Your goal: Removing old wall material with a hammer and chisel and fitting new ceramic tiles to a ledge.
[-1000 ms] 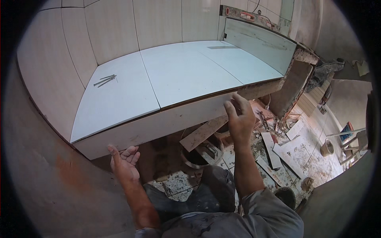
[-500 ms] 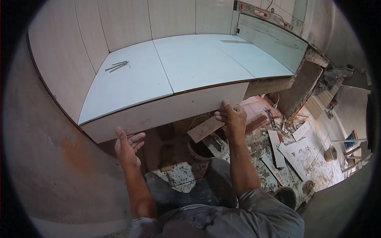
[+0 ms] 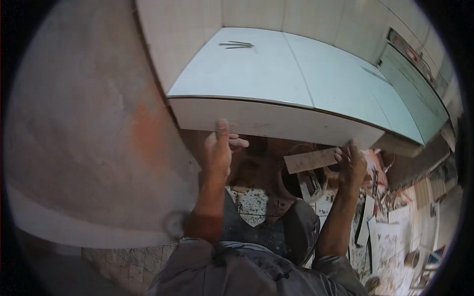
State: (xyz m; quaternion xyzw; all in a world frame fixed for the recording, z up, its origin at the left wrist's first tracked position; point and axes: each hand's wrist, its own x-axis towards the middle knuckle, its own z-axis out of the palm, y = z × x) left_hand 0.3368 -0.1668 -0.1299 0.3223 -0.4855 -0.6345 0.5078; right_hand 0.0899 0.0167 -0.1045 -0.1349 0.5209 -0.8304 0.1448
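Observation:
A long pale tile strip [image 3: 276, 120] stands along the front face of the counter, just under its white tiled top [image 3: 247, 74]. My left hand [image 3: 220, 150] is at the strip's lower edge near its left end, thumb on the face and fingers curled beneath. Near the other end, my right hand [image 3: 351, 165] grips the same lower edge, its fingers bent below. Between my hands, a cut piece of tile [image 3: 311, 160] lies across a bucket [image 3: 286, 185], with a trowel-like tool [image 3: 309, 185] in it.
Several nails [image 3: 237, 45] lie on the counter top. At the far right a spirit level [image 3: 412, 52] rests on the raised tiled edge [image 3: 414, 84]. Tile offcuts [image 3: 365, 219] and debris litter the floor at right. A bare plastered wall [image 3: 89, 128] stands close on my left.
The view has turned left, so the counter and both hands appear farther right. Both hands stay at the lower edge of the tile strip.

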